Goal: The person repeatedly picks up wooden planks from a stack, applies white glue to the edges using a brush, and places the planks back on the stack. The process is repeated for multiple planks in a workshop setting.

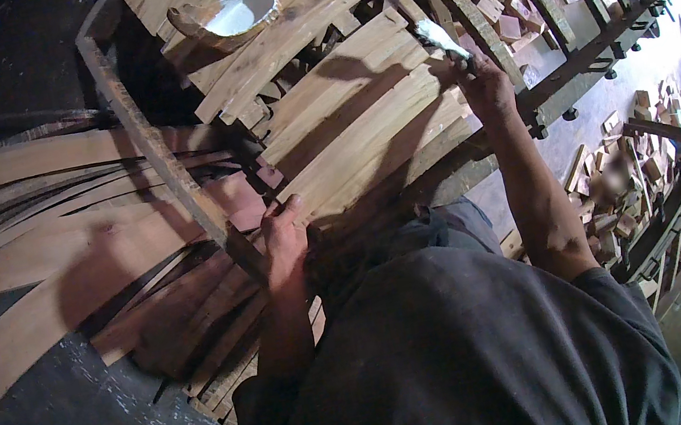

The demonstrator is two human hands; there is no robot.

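My right hand point(488, 86) is closed round a brush point(441, 38) whose bristle end is coated in something white. It is at the right end of a pale wooden board point(375, 147); whether it also touches the board I cannot tell. At the board's left end, my left hand point(284, 227) grips the edge, its thumb on top. Beyond lie more pale boards point(335, 77), side by side. On the far boards rests a brown scoop-shaped container point(224, 43) with white paste or liquid inside.
Long curved planks point(63, 243) are stacked at the left. A metal rail point(151, 146) runs between them and the boards. Racks with slanting bars point(458, 0) hold many small wood offcuts point(506, 15) at the far right. More offcuts point(621, 199) lie at the right.
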